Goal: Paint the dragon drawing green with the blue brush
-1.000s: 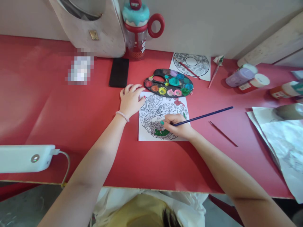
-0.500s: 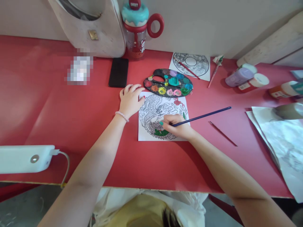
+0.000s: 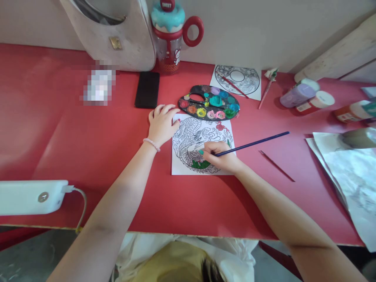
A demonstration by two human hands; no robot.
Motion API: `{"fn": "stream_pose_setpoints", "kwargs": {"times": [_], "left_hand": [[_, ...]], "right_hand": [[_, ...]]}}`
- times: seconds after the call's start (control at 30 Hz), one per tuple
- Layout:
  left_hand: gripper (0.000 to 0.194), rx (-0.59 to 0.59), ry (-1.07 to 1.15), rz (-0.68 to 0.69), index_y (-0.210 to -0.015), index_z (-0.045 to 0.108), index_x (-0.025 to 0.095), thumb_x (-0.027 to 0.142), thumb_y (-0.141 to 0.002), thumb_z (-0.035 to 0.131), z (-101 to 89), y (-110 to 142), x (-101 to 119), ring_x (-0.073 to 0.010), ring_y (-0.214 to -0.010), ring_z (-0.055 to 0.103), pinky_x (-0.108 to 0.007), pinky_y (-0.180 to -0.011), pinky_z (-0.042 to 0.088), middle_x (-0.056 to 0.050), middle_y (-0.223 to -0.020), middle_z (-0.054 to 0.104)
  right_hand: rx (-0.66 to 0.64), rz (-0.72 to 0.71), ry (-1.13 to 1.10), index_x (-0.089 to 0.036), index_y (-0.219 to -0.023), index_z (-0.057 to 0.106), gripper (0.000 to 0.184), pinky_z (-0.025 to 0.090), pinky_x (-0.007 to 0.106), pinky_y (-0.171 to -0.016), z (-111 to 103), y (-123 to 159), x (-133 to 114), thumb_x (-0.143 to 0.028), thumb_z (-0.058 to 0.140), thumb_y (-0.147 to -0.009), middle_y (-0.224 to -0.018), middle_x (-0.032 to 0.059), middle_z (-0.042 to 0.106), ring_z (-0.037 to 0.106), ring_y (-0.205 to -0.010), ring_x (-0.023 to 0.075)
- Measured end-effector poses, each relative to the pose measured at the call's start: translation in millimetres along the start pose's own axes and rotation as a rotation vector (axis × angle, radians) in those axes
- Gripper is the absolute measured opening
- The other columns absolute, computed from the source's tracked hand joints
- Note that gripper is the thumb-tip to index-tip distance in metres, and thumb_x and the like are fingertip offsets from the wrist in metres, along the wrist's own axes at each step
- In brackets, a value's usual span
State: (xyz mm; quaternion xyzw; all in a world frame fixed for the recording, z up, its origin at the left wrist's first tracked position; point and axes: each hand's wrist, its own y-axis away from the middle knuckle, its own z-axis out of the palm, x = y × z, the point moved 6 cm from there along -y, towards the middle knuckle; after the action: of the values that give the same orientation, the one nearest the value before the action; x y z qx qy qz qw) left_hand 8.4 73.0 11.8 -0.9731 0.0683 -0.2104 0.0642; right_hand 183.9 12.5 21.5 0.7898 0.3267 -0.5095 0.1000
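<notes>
My right hand is closed around a dark blue paintbrush, its handle slanting up to the right. The brush tip is hidden behind my fingers, over a white sheet with a dragon line drawing. Green paint fills a patch low on the drawing, and a small red patch shows at its upper right. My left hand lies open with fingers spread, its thumb at the sheet's upper left edge. Just above the sheet sits a black palette with dabs of many colours.
Behind are a phone, a clear tumbler, a pale handbag and a second printed drawing with a thin brush on it. At right lie a thin brush, paint bottles and papers. A white power bank lies left.
The right hand and brush shift only very slightly over the drawing. The left hand stays in place, and the painted patches look the same.
</notes>
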Motion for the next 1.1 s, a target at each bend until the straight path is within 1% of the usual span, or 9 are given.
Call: {"fn": "stream_pose_setpoints", "kwargs": {"times": [0.13, 0.27, 0.4, 0.57, 0.7, 0.83, 1.0, 1.1], "left_hand": [[0.031, 0.002, 0.002, -0.001, -0.121, 0.063, 0.032, 0.025, -0.091, 0.059, 0.3, -0.1, -0.4, -0.0314, -0.134, 0.041, -0.056, -0.110, 0.030, -0.002, -0.142, 0.056], [0.031, 0.010, 0.001, 0.010, -0.121, 0.064, 0.031, 0.025, -0.091, 0.059, 0.7, -0.1, -0.5, -0.0316, -0.134, 0.041, -0.056, -0.110, 0.031, -0.002, -0.141, 0.056], [0.031, 0.017, 0.000, 0.011, -0.121, 0.064, 0.031, 0.025, -0.091, 0.059, 0.5, 0.1, -0.5, -0.0318, -0.134, 0.041, -0.056, -0.109, 0.031, -0.002, -0.141, 0.057], [0.031, 0.005, 0.013, 0.001, -0.121, 0.063, 0.032, 0.025, -0.091, 0.059, 0.6, 0.1, -0.6, -0.0319, -0.134, 0.040, -0.057, -0.110, 0.030, -0.002, -0.142, 0.056], [0.031, 0.007, 0.017, -0.001, -0.121, 0.063, 0.032, 0.025, -0.091, 0.059, 0.3, 0.0, -0.5, -0.0324, -0.135, 0.039, -0.057, -0.110, 0.030, -0.002, -0.142, 0.056], [0.031, 0.006, 0.008, 0.000, -0.121, 0.063, 0.033, 0.025, -0.091, 0.059, 0.6, 0.0, -0.6, -0.0321, -0.134, 0.040, -0.057, -0.110, 0.031, -0.001, -0.141, 0.056], [0.030, 0.020, 0.000, 0.012, -0.120, 0.063, 0.033, 0.026, -0.091, 0.059, 0.8, 0.1, -1.1, -0.0318, -0.134, 0.041, -0.056, -0.109, 0.032, -0.001, -0.141, 0.057], [0.030, 0.020, -0.003, 0.014, -0.121, 0.063, 0.031, 0.026, -0.091, 0.059, 0.8, 0.1, -1.0, -0.0318, -0.134, 0.041, -0.056, -0.110, 0.032, -0.002, -0.141, 0.057]], "right_hand": [[-0.025, -0.009, 0.010, -0.022, -0.056, 0.028, 0.034, 0.025, 0.023, -0.045, 1.3, -0.5, -0.3, -0.015, 0.049, -0.082, -0.051, -0.0065, 0.034, 0.030, -0.047, 0.0061], [-0.006, -0.018, 0.014, -0.022, -0.056, 0.028, 0.034, 0.025, 0.022, -0.044, -0.1, -0.7, -0.5, -0.014, 0.049, -0.081, -0.051, -0.0069, 0.032, 0.028, -0.046, 0.0058], [-0.021, -0.007, -0.002, -0.022, -0.056, 0.029, 0.034, 0.026, 0.022, -0.045, 1.0, -0.2, 0.0, -0.016, 0.050, -0.083, -0.052, -0.0063, 0.034, 0.030, -0.047, 0.0058], [-0.009, -0.006, 0.023, -0.022, -0.056, 0.028, 0.033, 0.025, 0.023, -0.045, 0.5, -0.2, 0.6, -0.014, 0.049, -0.080, -0.051, -0.0067, 0.033, 0.029, -0.047, 0.0058], [-0.015, -0.011, 0.016, -0.022, -0.056, 0.030, 0.033, 0.026, 0.022, -0.045, 0.8, -0.6, -0.1, -0.016, 0.050, -0.082, -0.051, -0.0062, 0.036, 0.031, -0.047, 0.0058], [0.000, -0.028, 0.027, -0.022, -0.055, 0.028, 0.034, 0.024, 0.022, -0.043, -0.2, -1.0, -2.3, -0.014, 0.049, -0.081, -0.050, -0.0072, 0.032, 0.028, -0.046, 0.0053], [-0.016, -0.014, -0.008, -0.022, -0.056, 0.029, 0.035, 0.026, 0.021, -0.044, 0.3, -1.2, -1.9, -0.016, 0.050, -0.083, -0.051, -0.0064, 0.035, 0.031, -0.047, 0.0056], [-0.011, -0.008, 0.005, -0.022, -0.055, 0.028, 0.034, 0.025, 0.022, -0.044, -0.4, -1.5, -1.0, -0.015, 0.050, -0.081, -0.051, -0.0068, 0.033, 0.029, -0.046, 0.0057]]}}
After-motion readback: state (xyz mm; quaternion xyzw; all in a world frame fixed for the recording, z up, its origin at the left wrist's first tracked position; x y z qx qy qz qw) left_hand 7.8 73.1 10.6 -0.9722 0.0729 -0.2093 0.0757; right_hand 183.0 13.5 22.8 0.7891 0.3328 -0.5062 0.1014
